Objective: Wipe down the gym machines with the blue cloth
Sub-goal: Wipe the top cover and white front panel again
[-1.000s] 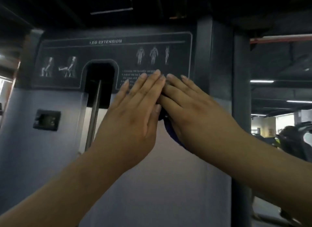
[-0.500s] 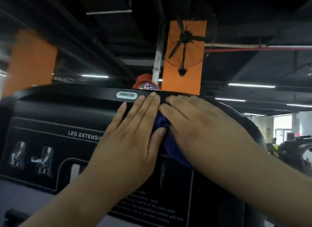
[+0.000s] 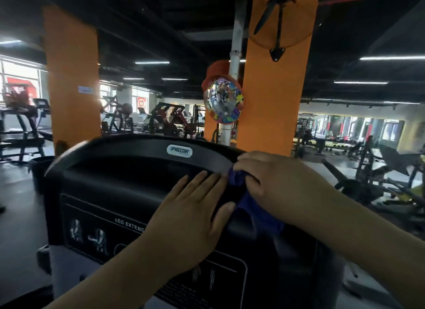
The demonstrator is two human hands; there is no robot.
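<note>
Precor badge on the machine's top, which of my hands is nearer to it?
Left. The left hand lies flat just below and right of the Precor badge; the right hand is farther right, gripping the blue cloth at the rim.

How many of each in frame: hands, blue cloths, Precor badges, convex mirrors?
hands: 2 (left hand, right hand)
blue cloth: 1
Precor badge: 1
convex mirror: 1
total: 5

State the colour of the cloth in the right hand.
Dark blue cloth, gripped by the right hand; the head view shows it.
</note>
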